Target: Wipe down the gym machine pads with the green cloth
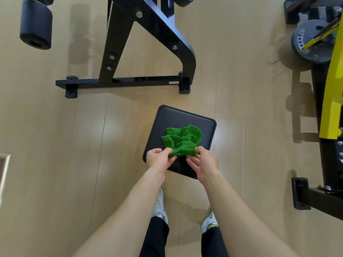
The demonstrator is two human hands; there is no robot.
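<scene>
A crumpled green cloth [182, 140] lies on a square black pad [174, 119] in the middle of the view, seen from above. My left hand [160, 159] pinches the cloth's near left corner between thumb and fingers. My right hand [203, 161] pinches its near right edge. Both hands hover over the pad's near half, and the rest of the cloth spreads bunched toward the pad's far right. A black roller pad [36, 25] hangs at the top left.
A black machine frame [148, 52] with a floor crossbar [122, 83] stands beyond the pad. A yellow and black machine [332, 101] with a weight plate [311, 42] fills the right side. Light wooden floor [55, 145] surrounds the pad. My feet [160, 206] are below.
</scene>
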